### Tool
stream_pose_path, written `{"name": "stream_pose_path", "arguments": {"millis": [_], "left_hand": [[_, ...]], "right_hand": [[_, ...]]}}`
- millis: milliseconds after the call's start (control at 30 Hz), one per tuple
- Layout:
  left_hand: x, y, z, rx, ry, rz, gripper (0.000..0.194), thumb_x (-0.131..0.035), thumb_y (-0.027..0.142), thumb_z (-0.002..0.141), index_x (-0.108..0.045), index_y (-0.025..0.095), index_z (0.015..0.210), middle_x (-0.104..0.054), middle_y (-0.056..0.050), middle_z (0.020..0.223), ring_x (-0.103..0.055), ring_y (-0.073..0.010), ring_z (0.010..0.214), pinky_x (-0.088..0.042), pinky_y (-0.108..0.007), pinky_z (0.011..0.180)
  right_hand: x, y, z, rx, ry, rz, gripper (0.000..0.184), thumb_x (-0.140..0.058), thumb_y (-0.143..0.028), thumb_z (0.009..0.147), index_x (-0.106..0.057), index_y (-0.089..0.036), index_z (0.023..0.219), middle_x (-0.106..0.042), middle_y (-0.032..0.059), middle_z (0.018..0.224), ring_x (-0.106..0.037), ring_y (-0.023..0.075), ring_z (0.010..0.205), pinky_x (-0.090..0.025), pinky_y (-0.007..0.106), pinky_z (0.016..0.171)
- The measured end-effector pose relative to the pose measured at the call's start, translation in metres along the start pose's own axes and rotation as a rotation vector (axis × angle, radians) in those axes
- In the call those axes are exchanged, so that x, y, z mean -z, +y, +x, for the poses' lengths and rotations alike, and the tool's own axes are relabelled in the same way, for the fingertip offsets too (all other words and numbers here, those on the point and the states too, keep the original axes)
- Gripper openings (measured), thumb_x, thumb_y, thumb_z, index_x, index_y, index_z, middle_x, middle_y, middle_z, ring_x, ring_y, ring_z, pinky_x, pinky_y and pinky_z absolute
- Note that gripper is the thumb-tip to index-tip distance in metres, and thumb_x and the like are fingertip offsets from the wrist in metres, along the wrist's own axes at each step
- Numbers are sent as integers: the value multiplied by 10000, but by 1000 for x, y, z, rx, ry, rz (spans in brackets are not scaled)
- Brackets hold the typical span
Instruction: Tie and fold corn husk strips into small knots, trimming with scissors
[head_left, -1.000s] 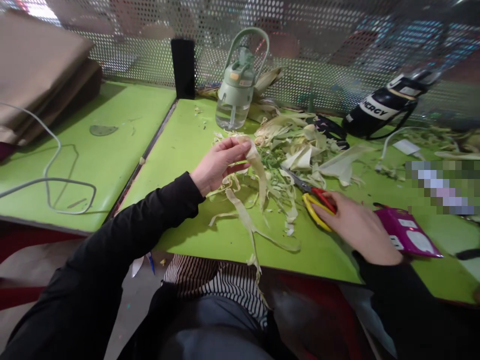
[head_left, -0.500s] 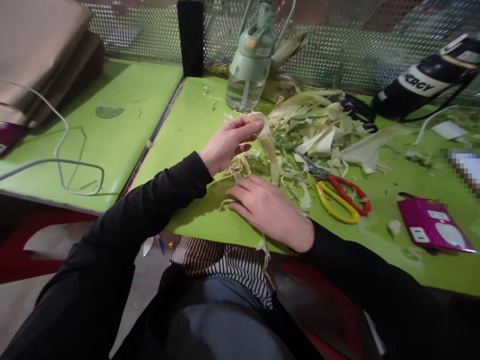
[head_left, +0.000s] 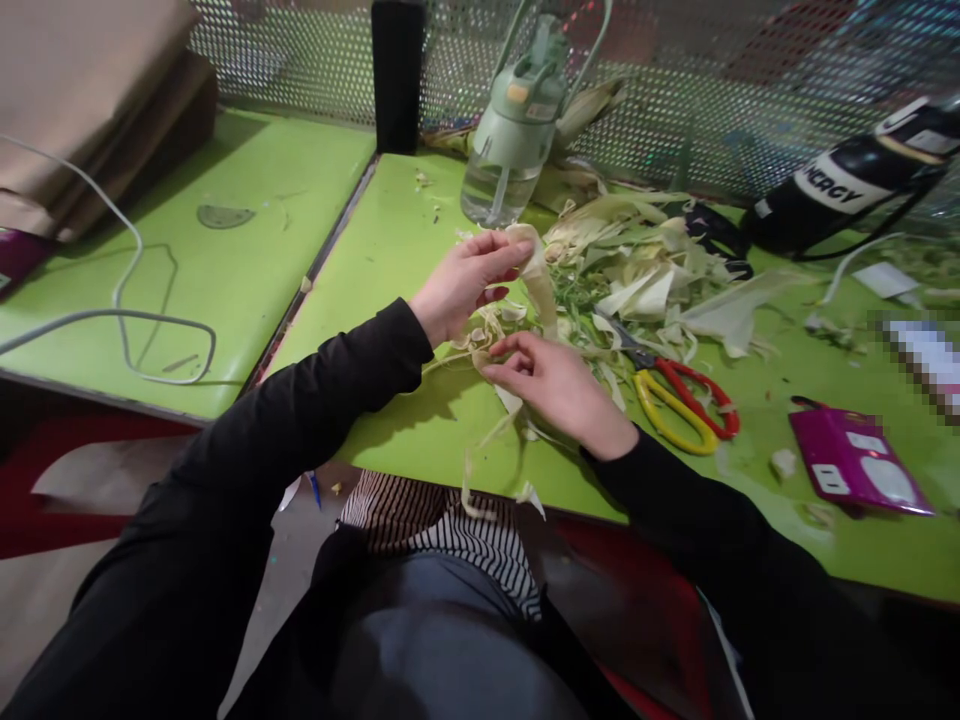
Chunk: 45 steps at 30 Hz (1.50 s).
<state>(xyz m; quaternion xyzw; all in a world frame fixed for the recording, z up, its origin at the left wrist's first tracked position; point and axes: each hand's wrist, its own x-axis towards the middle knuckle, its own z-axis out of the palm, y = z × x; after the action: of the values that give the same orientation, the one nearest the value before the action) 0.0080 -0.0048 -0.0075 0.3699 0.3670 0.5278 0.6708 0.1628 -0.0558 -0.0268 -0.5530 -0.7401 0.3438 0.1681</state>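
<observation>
My left hand [head_left: 469, 282] pinches a pale corn husk strip [head_left: 538, 285] between thumb and fingers; the strip hangs down towards my right hand. My right hand [head_left: 564, 388] is just below, thumb and forefinger closed on a thin husk strip [head_left: 481, 361] at their tips. Curled husk shreds lie under and between both hands, and one long shred [head_left: 470, 470] dangles over the table's front edge. To the right of my hands are scissors [head_left: 679, 403] with one red and one yellow handle, their blades partly under husk.
A husk pile [head_left: 645, 260] spreads behind my hands. A green water bottle [head_left: 514, 140] and a black upright block [head_left: 397, 80] stand at the back. On the right are a black bottle [head_left: 840, 185] and a purple packet [head_left: 855, 455]. A grey cable [head_left: 135, 250] loops at left.
My right hand has lifted from lying flat on the table and its fingers have closed on a husk strip. My left hand keeps its hold. The view has shifted slightly.
</observation>
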Motion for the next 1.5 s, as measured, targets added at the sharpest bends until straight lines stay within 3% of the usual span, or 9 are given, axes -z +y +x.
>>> {"name": "stream_pose_path", "arguments": {"millis": [233, 333, 467, 633, 900, 1067, 1233, 1367, 1500], "left_hand": [[-2, 0, -2, -3, -3, 21, 203, -618, 107, 918, -545, 151, 734, -560, 61, 687, -513, -24, 611, -379, -167, 616], [-2, 1, -3, 3, -2, 20, 201, -610, 98, 922, -545, 148, 738, -559, 63, 688, -506, -21, 602, -376, -165, 606], [-4, 1, -4, -16, -9, 30, 217, -599, 86, 926, -536, 142, 727, -559, 62, 676, -508, -20, 597, -392, -167, 616], [-11, -2, -11, -40, -82, 55, 187, -612, 87, 909, -556, 144, 740, -577, 55, 678, -521, -35, 587, -418, -194, 638], [-17, -3, -17, 3, -110, 20, 236, -592, 58, 924, -538, 144, 711, -572, 63, 616, -534, -24, 553, -438, -175, 637], [-12, 3, -16, 45, -174, -21, 190, -641, 63, 898, -600, 136, 728, -637, 38, 695, -607, -39, 640, -503, -193, 733], [-12, 6, -20, 75, -228, -36, 145, -653, 38, 880, -662, 123, 763, -651, 38, 691, -595, -28, 606, -510, -169, 671], [-12, 0, -16, 47, -194, -37, 136, -671, 78, 879, -621, 125, 762, -672, 33, 728, -635, -41, 652, -529, -188, 719], [-10, -7, -12, 31, -155, -23, 92, -693, 97, 867, -623, 124, 813, -699, 16, 765, -668, -59, 697, -539, -220, 799]], "right_hand": [[-7, -11, 0, 132, 49, -222, 108, -640, -262, 877, -712, -186, 905, -648, -17, 624, -556, 141, 553, -365, 273, 582], [-1, -13, -7, 193, 89, -243, 119, -609, -216, 882, -722, -191, 857, -677, -2, 656, -568, 139, 576, -375, 276, 590], [25, -20, -19, 220, 126, 13, 185, -633, -366, 903, -725, -206, 917, -720, 18, 758, -595, 135, 608, -427, 264, 560], [44, -24, -13, 237, 359, 281, 360, -675, -568, 853, -693, -220, 941, -686, 23, 798, -610, 143, 668, -486, 269, 561], [37, -6, 13, 242, 479, 332, 397, -689, -591, 829, -620, -230, 977, -616, -21, 713, -569, 132, 611, -451, 273, 560], [41, -4, 13, 203, 480, 426, 345, -735, -518, 806, -586, -246, 957, -589, -43, 690, -543, 126, 593, -427, 273, 566], [40, -4, 10, 198, 472, 534, 341, -777, -473, 784, -591, -229, 932, -606, -37, 700, -541, 109, 606, -425, 266, 589], [34, -1, 11, 211, 521, 502, 344, -740, -510, 815, -603, -241, 980, -618, -42, 688, -564, 124, 587, -447, 272, 552], [28, 1, 12, 312, 608, 366, 276, -706, -448, 871, -665, -233, 1039, -667, -24, 735, -611, 131, 621, -498, 284, 584]]}}
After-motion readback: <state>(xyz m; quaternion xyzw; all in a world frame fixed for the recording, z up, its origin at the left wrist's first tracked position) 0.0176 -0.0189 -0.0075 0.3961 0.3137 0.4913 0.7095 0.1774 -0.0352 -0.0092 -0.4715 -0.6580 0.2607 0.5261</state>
